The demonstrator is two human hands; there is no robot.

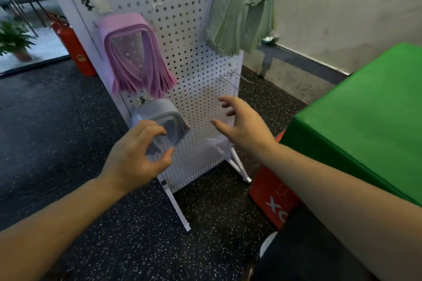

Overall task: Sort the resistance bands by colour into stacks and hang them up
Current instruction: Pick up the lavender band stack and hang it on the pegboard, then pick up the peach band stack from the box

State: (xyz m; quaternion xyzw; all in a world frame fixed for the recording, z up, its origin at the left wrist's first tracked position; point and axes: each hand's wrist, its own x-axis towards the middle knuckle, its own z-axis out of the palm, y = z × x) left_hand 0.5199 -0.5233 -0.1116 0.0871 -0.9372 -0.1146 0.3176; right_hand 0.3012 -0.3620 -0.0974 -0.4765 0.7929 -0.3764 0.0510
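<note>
From my feed, the pink stack (137,57) hangs upper left on the pegboard (182,18), the grey stack (164,118) lower down, the green stack (242,16) upper right. My left hand (137,155) has fingers curled in front of the grey stack's lower edge; I cannot tell whether it grips. My worry: a tug could slide those bands off their hook. My right hand (244,125) hovers open, holding nothing. Bare hooks (230,75) jut out above it, a possible snag. A green box (365,109) crowds the right.
</note>
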